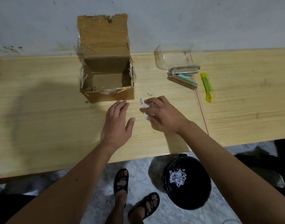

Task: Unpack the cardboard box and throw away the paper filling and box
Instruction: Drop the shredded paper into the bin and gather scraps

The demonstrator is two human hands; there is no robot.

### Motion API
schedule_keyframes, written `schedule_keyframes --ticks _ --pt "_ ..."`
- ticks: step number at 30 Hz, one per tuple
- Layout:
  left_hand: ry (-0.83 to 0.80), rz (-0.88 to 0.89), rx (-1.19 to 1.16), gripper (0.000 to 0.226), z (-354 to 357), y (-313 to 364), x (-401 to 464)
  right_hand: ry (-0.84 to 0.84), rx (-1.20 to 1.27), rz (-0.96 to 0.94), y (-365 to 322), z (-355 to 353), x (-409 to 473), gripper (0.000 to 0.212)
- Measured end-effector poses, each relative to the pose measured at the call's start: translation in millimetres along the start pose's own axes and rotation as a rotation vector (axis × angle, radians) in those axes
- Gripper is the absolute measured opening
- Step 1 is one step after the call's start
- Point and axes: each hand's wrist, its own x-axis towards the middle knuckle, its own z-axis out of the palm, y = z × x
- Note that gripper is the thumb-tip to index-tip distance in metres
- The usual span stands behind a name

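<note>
Cardboard box stands open on the worktop against the wall, right hand just beside its front corner pinching paper scraps in curled fingers, left hand flat with fingers together, black bin below, yellow cutter well right.

We have only one view, a wide-angle camera worn on the head, looking forward and steeply down. It sits close above the bench, whose far edge meets the wall at the top of frame. Both forearms reach in from the bottom, and below the near edge we see the floor and sandalled feet.
</note>
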Motion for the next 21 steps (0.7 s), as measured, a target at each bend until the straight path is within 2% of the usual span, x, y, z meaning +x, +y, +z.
schedule_keyframes --ticks 3,5,7,9,11,13,15,17,19,21 --pt "0.002 0.001 -0.011 0.059 1 0 -1 0.072 0.085 0.014 -1 7 -6 0.031" --pt "0.003 0.002 -0.011 0.060 2 0 -2 0.109 0.127 0.043 -3 10 -9 0.031" --pt "0.010 0.005 -0.006 0.059 3 0 -2 0.158 0.187 0.093 -4 9 -10 0.040" --pt "0.021 0.011 -0.009 0.059 3 0 -2 0.187 0.252 0.183 -3 6 -6 0.060" --pt "0.026 0.015 -0.012 0.059 4 -1 -3 0.160 0.301 0.268 1 4 0 0.077" --pt "0.030 0.017 -0.015 0.059 4 -2 -3 0.104 0.288 0.304 5 4 7 0.083" --pt "0.028 0.016 -0.017 0.059 4 -2 -3 0.050 0.233 0.291 9 5 12 0.077" --pt "0.027 0.016 -0.017 0.059 4 -2 -2 0.025 0.219 0.255 10 6 15 0.059" --pt "0.028 0.021 -0.020 0.059 4 -2 -2 0.040 0.233 0.190 8 6 15 0.042" --pt "0.031 0.026 -0.023 0.058 5 -3 -2 0.080 0.237 0.151 2 7 12 0.035"
